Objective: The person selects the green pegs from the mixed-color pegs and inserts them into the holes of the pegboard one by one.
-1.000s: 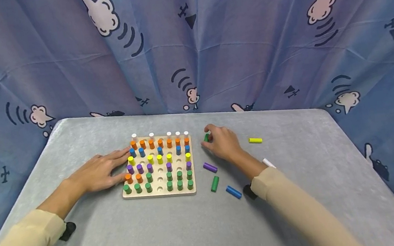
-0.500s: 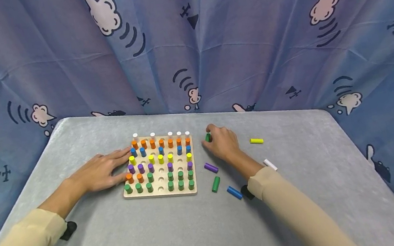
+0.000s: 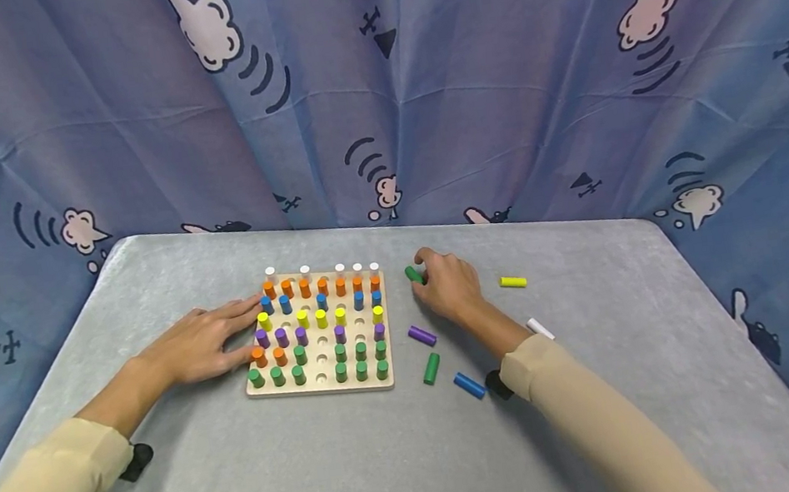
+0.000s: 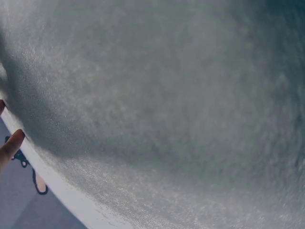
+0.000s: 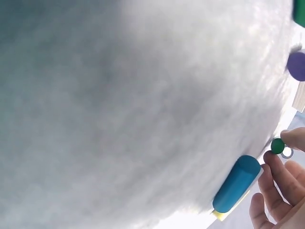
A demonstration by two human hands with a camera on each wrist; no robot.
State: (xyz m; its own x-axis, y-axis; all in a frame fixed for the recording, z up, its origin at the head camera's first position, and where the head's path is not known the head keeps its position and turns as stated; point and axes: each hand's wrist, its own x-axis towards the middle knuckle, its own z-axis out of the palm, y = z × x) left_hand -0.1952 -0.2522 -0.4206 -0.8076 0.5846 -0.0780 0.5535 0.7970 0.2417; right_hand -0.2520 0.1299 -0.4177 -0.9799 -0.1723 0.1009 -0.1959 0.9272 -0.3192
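Note:
My left hand [image 3: 200, 345] lies at the left edge of a wooden pegboard [image 3: 322, 385], its extended fingers touching the board's side. Upright colored pegs stand in rows on that board, with some holes bare. Only a couple of left fingertips [image 4: 13, 145] show in the left wrist view. Right of the board, my right hand [image 3: 449, 287] pinches a green peg [image 3: 414, 274] between thumb and fingers. The right wrist view shows that green peg end-on, between thumb and fingertip. Nearest to this hand on the table is a purple peg [image 3: 422, 334].
Other loose pegs lie on the grey table [image 3: 306, 477]: a green peg [image 3: 431, 368], a blue peg [image 3: 470, 385], a white peg [image 3: 540, 329] and a yellow peg [image 3: 513, 282]. A patterned blue curtain [image 3: 467, 118] hangs behind the table's far edge.
The green peg in my right hand has turned, its upper end now leaning left instead of right. My left hand has stayed in place at the board.

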